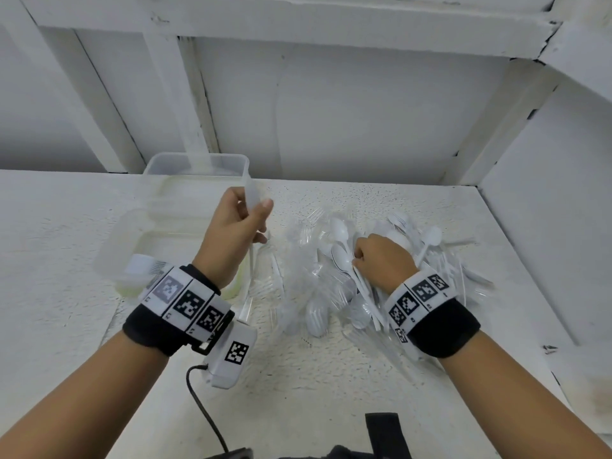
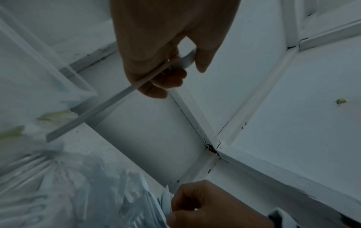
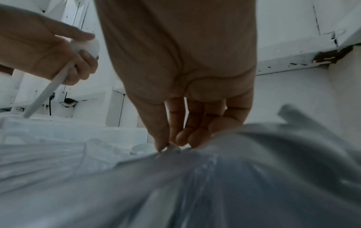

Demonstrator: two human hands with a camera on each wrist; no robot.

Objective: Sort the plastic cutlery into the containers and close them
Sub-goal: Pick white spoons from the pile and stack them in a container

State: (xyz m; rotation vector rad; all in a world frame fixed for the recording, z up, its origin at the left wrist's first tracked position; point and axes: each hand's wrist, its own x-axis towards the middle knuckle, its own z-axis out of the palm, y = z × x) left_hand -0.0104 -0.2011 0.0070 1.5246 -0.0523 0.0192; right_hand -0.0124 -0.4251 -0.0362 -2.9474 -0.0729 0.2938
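My left hand (image 1: 245, 220) is raised beside the containers and grips a white plastic spoon (image 1: 250, 193), bowl up by the thumb and handle pointing down. The same spoon (image 3: 86, 44) shows in the right wrist view, and its handle (image 2: 97, 111) in the left wrist view. My right hand (image 1: 364, 256) rests on the cutlery pile (image 1: 331, 286), its fingertips (image 3: 162, 145) pinching a white piece whose kind I cannot tell. A clear container (image 1: 195, 167) stands at the back left, with another clear container (image 1: 139, 240) in front of it, partly behind my left wrist.
White wall with wooden framing (image 1: 185, 94) rises close behind the table, and a side wall (image 1: 546, 193) bounds the right. A black cable (image 1: 198, 402) and a dark object (image 1: 384, 432) lie at the near edge. Loose clear forks (image 1: 265, 286) lie between containers and pile.
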